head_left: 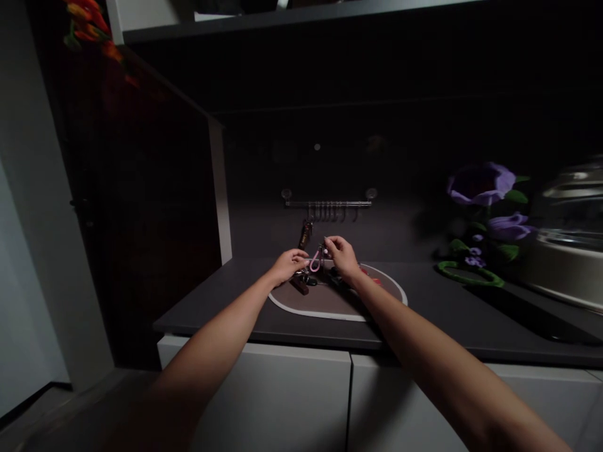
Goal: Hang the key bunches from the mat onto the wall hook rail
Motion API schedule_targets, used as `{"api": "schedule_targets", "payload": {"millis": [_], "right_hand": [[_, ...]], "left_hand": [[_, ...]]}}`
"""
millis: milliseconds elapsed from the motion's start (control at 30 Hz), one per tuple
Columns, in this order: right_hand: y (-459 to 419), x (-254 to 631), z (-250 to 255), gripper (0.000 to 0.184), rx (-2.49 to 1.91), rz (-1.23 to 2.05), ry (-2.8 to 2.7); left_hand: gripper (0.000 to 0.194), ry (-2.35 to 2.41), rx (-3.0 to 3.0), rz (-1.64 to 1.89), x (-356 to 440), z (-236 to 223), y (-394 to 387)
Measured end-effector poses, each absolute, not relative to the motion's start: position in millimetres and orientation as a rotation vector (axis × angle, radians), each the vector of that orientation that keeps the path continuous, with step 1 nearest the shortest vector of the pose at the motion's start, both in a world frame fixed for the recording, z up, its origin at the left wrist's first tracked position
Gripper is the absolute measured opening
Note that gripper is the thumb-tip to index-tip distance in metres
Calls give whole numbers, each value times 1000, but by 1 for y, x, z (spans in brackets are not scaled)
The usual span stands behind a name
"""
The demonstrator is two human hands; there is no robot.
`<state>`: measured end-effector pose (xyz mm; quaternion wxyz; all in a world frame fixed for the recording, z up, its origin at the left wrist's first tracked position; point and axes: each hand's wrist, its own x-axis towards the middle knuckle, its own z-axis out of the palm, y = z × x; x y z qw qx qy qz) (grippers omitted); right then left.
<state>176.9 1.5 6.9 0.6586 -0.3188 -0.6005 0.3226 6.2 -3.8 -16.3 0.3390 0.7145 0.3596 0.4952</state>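
Pink loop (pixel 313 260) hangs from pinching right hand (pixel 341 255); left hand (pixel 286 265) lower.

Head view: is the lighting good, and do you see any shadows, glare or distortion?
Head view: dim overall, the back wall nearly black toward the top; shadow on the cabinet doors beneath the right arm; bright reflections on the clear dome, which looks stretched near the edge; small things near the pink loop too dark to make out.

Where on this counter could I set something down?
Bare counter shows between the oval mat and green ring, and left of the mat. It's crowded on the mat, where small items lie near the left hand and right hand, and at far right, with purple flowers and a domed appliance.
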Motion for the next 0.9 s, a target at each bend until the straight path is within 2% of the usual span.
{"api": "schedule_targets", "payload": {"millis": [200, 733, 900], "right_hand": [[18, 170, 28, 35, -705, 794, -1262], [70, 139, 72, 12, -795, 856, -950], [78, 130, 73, 14, -797, 900, -861]], "left_hand": [[20, 1170, 2122, 1462, 6, -15, -5], [19, 1477, 2288, 1672, -1, -10, -2], [18, 1533, 2290, 1675, -1, -8, -2]]}}
